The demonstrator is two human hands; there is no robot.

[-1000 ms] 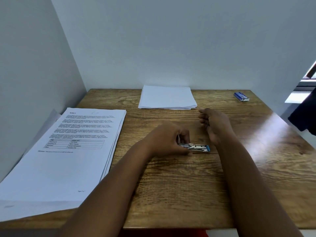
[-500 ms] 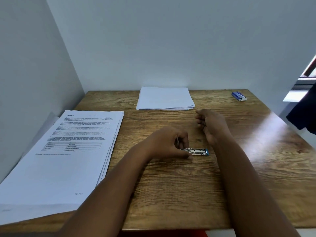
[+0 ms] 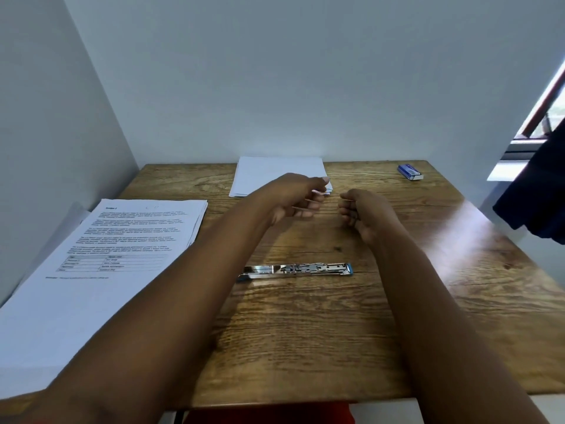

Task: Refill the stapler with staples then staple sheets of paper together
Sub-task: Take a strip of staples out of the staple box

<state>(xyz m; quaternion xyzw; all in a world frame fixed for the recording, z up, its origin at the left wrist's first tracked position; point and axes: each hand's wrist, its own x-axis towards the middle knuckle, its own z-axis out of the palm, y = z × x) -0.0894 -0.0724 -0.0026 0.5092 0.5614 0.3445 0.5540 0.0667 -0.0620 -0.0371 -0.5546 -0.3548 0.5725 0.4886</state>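
The stapler (image 3: 296,270) lies opened out flat on the wooden table (image 3: 305,338), chrome with blue ends, and neither hand touches it. My left hand (image 3: 298,197) hovers beyond it, above the table, fingers half curled and thumb out. A thin pale sliver shows at its fingers; I cannot tell whether it is a staple strip. My right hand (image 3: 365,211) is just to the right of it, curled into a loose fist, its inside hidden. A small blue staple box (image 3: 410,172) sits at the far right corner. A blank paper stack (image 3: 269,172) lies at the back.
A thick stack of printed sheets (image 3: 101,264) covers the left side of the table and overhangs its front edge. Walls close off the left and the back. Dark cloth (image 3: 538,194) hangs beyond the table's right edge.
My left hand let go of the stapler and rose forward, close to my right hand. The stapler now lies fully opened on the table. My right hand barely moved.
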